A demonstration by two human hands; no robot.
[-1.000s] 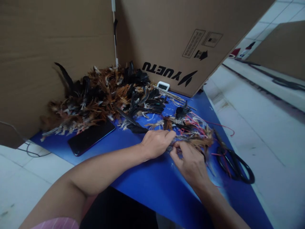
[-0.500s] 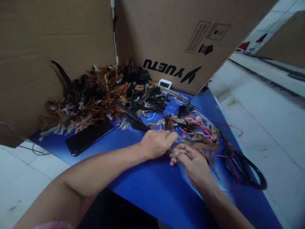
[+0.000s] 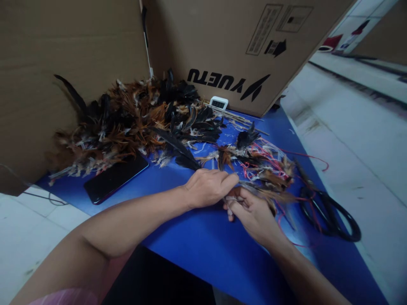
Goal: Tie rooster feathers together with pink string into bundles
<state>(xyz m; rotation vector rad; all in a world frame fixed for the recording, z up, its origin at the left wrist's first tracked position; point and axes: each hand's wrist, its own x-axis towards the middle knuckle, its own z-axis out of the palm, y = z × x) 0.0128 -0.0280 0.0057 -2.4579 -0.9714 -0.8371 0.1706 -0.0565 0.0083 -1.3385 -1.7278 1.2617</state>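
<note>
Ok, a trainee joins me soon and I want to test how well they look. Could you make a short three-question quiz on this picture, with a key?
1. True or false: the scissors lie nearer the right hand than the left hand.

2. Which of these is closest to the lettered cardboard box?
A) the red string
B) the small white device
C) the scissors

3. Fill in: the brown-and-black pile by the phone consists mainly of ____.

Key: 1. True. 2. B. 3. Feathers.
</note>
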